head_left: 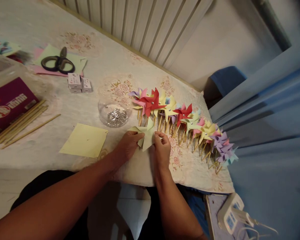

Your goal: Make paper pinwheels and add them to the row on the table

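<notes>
A pale green paper pinwheel [147, 136] is held between both hands above the table's front part. My left hand [130, 142] pinches it from the left, thumb on top. On its right edge, my right hand [162, 143] grips with thumb and curled fingers. Just behind sits a clear round dish [101, 115] with small shiny metal pieces [117, 116]. To the left of my left hand lies a yellow paper square [86, 140] with a small dark mark near its middle. Whether a stick is behind the held pinwheel is hidden.
Finished pinwheels on sticks [182, 115] form a long row at the right. Black scissors [58, 63] rest on coloured paper sheets [77, 63] near small white boxes [78, 83]. Wooden sticks [22, 123] lean by a purple box [12, 100]. A power strip [230, 213] is lower right.
</notes>
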{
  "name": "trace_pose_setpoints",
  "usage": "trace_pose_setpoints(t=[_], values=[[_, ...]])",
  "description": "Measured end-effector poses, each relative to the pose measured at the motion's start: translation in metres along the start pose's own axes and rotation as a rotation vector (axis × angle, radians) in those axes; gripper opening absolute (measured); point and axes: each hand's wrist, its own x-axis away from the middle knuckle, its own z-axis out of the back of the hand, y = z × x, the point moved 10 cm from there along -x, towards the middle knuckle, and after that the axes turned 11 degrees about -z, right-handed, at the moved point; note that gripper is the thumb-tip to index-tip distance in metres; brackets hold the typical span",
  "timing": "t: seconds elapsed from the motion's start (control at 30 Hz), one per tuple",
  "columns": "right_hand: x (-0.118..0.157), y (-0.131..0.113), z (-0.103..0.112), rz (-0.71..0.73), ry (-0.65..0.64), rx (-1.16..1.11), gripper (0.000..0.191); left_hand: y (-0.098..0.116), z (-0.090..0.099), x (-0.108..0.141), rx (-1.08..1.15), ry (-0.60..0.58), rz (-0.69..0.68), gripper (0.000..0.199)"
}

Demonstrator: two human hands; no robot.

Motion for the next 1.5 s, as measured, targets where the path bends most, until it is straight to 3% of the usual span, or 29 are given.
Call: trace_pose_setpoints(t=[0.1,0.17,0.3,0.43,1.0,1.17,1.5], values=[[0.010,-0.024,0.023,0.204,0.191,0.099,0.027,0.007,0.005,-0.002,0.003,0.060,0.014,0.005],[0.018,-0.033,0.028,0.307,0.238,0.177,0.025,0.011,0.009,-0.003,0.009,0.087,0.013,0.003],[0.031,-0.042,0.004,0.484,0.089,0.412,0.017,0.014,0.010,-0.005,0.030,0.087,0.013,0.002],[0.040,-0.043,-0.017,0.582,-0.059,0.513,0.023,0.016,0.010,-0.006,0.052,0.063,0.011,0.007],[0.035,-0.031,-0.026,0.518,-0.120,0.555,0.034,0.012,0.008,-0.007,0.063,0.040,-0.002,0.002],[0.027,-0.022,-0.023,0.385,-0.123,0.450,0.016,0.010,0.005,-0.006,0.050,-0.001,-0.013,0.008],[0.022,-0.020,-0.023,0.184,-0.045,0.295,0.020,0.011,-0.002,-0.002,0.010,-0.028,-0.027,0.017]])
